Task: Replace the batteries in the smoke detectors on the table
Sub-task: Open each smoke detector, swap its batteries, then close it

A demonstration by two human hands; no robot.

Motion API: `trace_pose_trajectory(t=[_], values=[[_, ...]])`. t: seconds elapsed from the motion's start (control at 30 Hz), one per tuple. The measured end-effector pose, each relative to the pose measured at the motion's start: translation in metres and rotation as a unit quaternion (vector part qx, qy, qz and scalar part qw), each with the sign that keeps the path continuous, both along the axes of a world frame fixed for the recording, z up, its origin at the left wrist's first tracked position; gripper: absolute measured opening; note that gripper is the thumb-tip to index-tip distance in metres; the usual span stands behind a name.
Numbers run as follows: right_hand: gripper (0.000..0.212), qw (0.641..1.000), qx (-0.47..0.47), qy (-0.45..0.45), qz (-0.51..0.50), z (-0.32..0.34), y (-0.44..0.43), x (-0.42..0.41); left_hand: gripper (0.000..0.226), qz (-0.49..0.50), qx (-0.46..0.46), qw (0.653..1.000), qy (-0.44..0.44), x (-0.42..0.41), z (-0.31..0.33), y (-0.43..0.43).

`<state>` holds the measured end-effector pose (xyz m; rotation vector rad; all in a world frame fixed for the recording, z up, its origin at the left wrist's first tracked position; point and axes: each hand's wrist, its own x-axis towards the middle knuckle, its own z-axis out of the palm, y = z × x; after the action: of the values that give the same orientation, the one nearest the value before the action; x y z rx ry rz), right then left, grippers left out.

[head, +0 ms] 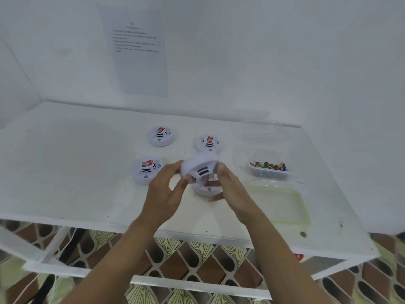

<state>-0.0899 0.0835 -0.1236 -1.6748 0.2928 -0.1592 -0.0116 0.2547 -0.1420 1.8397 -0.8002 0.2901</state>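
Note:
Both hands hold one white smoke detector (200, 167) tilted above the table, its round back turned up and away. My left hand (168, 189) grips its left side and my right hand (228, 185) its right side. Directly under it another white detector (206, 190) rests on the table, mostly hidden by my fingers. Three more detectors with red labels lie on the table: one at the back (161, 136), one back right (209, 143) and one at the left (147, 170). A clear tub of batteries (270, 170) stands to the right.
A shallow pale green tray (282, 205) lies on the white table (65, 172) in front of the battery tub. Behind the tub stands a clear empty container (263, 130). A printed sheet (140, 53) hangs on the white wall. Patterned floor shows below the table's front edge.

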Motion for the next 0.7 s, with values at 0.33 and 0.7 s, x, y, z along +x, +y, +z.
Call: trace_pose_trajectory(t=[0.33, 0.7], values=[[0.047, 0.997, -0.053, -0.052, -0.007, 0.003, 0.006, 0.004, 0.040, -0.051, -0.141, 0.949, 0.277, 0.003, 0.019, -0.011], [0.047, 0.995, -0.082, -0.044, -0.018, 0.004, 0.009, 0.000, 0.079, -0.110, -0.108, 0.944, 0.291, -0.004, 0.020, -0.016]])
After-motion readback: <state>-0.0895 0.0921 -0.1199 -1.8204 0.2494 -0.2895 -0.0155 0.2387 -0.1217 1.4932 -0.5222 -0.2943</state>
